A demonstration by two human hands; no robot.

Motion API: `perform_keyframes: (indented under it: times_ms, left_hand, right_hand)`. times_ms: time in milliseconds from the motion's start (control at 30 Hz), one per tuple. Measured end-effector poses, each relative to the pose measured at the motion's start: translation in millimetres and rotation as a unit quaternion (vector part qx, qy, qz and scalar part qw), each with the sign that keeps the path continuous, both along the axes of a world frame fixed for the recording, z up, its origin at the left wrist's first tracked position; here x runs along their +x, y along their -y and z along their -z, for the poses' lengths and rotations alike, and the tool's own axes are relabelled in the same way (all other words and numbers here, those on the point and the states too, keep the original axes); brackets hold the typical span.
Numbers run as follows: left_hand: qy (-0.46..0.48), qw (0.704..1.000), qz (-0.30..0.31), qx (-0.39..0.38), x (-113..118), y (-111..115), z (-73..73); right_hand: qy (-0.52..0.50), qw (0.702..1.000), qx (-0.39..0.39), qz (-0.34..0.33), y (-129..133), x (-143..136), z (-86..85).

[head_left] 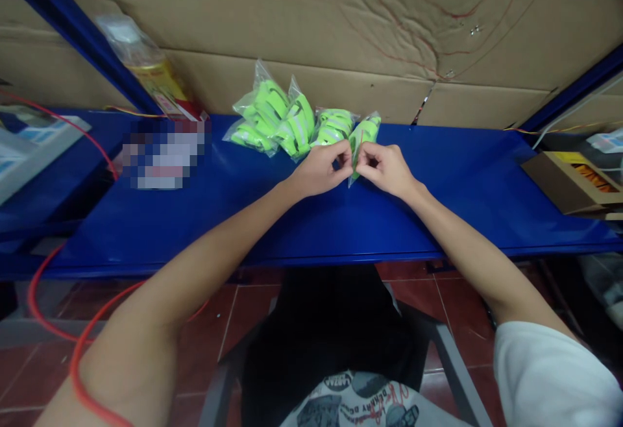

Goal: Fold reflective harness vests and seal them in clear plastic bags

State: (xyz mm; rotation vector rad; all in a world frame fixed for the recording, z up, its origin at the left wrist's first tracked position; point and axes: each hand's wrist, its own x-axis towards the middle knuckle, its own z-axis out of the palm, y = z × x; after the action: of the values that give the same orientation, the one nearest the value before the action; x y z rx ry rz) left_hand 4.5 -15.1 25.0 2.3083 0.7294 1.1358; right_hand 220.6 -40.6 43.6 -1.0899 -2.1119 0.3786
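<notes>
My left hand (322, 169) and my right hand (385, 166) meet over the blue table, fingers closed in a pinch. Between them they grip a clear plastic bag (366, 130) that holds a neon green band with silver strips. Fingertips hide the bag's near edge, so I cannot see whether it is sealed. Just left of it lies another bag of folded neon green bands (335, 123). Further left, more such bags (295, 125) lean together, with a bulging one (261, 115) at the end.
A blue table (311, 226) backs onto a cardboard wall (272, 24). To the left stands a clear bottle with a yellow and red label (160, 80), near a blurred-out patch. An open cardboard box (567, 187) sits at the right. A red hose (73, 355) loops at lower left.
</notes>
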Motion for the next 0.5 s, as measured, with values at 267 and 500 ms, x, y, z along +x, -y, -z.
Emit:
perform_keyframes:
  times_ms: [267, 500]
  left_hand:
    - [0.008, 0.997, -0.081, 0.017, -15, -16, 4.2]
    - [0.07, 0.987, -0.144, 0.01, -14, -22, 13.1]
  right_hand:
    - [-0.015, 0.996, 0.039, 0.075, -5, 14, -2.2]
    - [-0.028, 0.994, 0.058, 0.09, -18, 32, 5.4]
